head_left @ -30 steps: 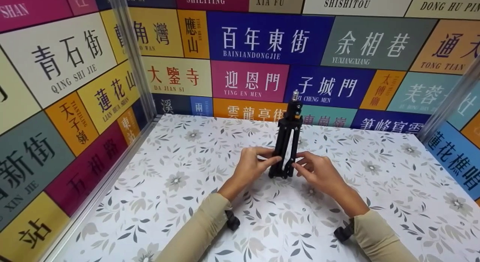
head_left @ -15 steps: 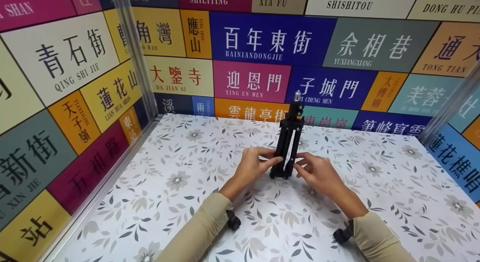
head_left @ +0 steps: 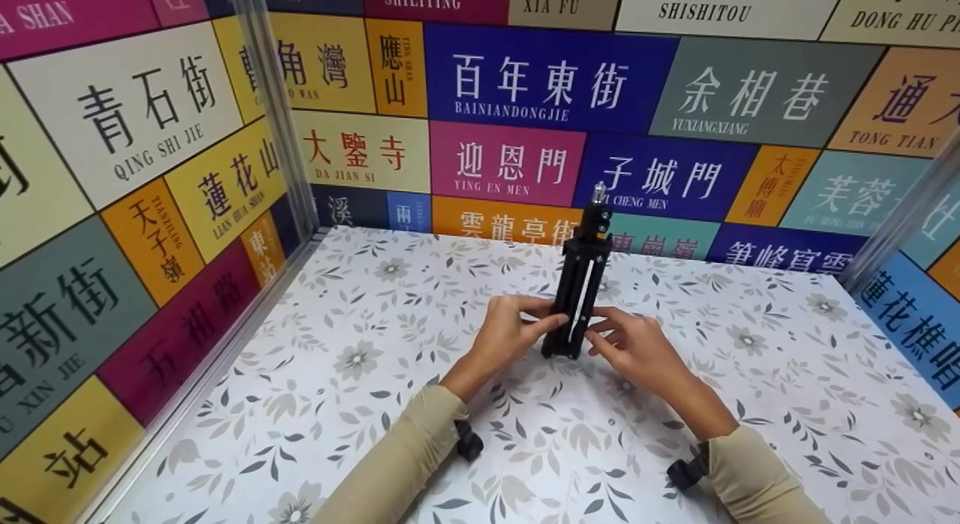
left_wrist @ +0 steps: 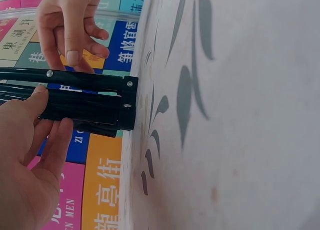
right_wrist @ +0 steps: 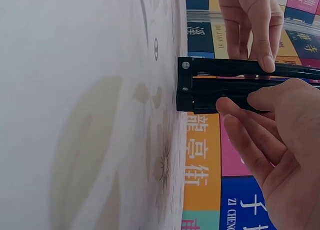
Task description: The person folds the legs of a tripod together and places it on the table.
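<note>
A black tripod (head_left: 572, 280) with a silver screw tip on top stands on the table, leaning slightly right, its legs folded nearly together. Only a narrow gap shows between the legs in the head view. My left hand (head_left: 508, 330) grips the lower left side, thumb in front and fingers behind. On the other side, my right hand (head_left: 642, 350) holds the lower right leg between thumb and fingers. In the left wrist view the tripod's foot end (left_wrist: 125, 104) is close to the tabletop. The right wrist view shows the right thumb and fingertips on the tripod leg (right_wrist: 220, 97).
The table (head_left: 375, 434) has a white cloth printed with grey flowers and leaves. Colourful sign-printed panels (head_left: 540, 77) rise behind it and on both sides. A clear-edged corner post (head_left: 277, 103) stands at the left. Black camera mounts (head_left: 469, 441) sit at both wrists.
The tripod's right leg has come in toward the others, so the gap between the legs has narrowed. Both hands keep their places low on the tripod.
</note>
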{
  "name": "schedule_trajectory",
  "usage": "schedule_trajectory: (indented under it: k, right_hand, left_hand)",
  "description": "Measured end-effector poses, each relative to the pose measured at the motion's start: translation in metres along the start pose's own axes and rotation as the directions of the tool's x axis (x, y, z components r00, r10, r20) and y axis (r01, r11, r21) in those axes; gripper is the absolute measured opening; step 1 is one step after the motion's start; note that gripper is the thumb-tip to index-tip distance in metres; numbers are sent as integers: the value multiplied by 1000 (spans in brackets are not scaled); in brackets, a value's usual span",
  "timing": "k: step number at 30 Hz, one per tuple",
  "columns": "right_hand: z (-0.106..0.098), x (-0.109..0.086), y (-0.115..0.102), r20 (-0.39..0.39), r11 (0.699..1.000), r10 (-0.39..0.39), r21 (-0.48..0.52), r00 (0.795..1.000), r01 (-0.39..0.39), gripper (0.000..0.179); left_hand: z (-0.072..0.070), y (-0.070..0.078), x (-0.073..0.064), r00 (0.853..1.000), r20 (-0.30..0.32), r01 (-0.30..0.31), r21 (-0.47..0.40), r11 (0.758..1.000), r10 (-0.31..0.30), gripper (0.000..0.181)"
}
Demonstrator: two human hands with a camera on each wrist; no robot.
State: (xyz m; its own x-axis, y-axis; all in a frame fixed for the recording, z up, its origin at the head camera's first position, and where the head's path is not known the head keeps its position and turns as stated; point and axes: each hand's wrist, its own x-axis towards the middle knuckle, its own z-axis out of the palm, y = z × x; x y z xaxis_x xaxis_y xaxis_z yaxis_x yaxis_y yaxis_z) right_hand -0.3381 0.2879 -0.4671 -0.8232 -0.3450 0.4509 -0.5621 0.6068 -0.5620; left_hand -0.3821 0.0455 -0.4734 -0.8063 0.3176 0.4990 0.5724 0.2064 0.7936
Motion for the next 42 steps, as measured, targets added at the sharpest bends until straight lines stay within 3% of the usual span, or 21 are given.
schedule_trajectory:
  k: [13, 28, 42]
  right_hand:
    - [-1, 0, 0, -9, 1000, 13, -18, 1000, -13, 25]
    - [1, 0, -8, -7, 1000, 21, -19, 1000, -21, 17]
    - [7, 1, -16, 31, 999, 43, 15, 999, -43, 15]
  left_hand:
    - [1, -1, 1, 1000, 3, -1, -12, 1000, 1, 22]
    - [0, -2, 1, 1000, 26, -16, 61, 998, 14, 27]
    - [3, 0, -2, 1000, -7, -3, 143, 990, 4, 28]
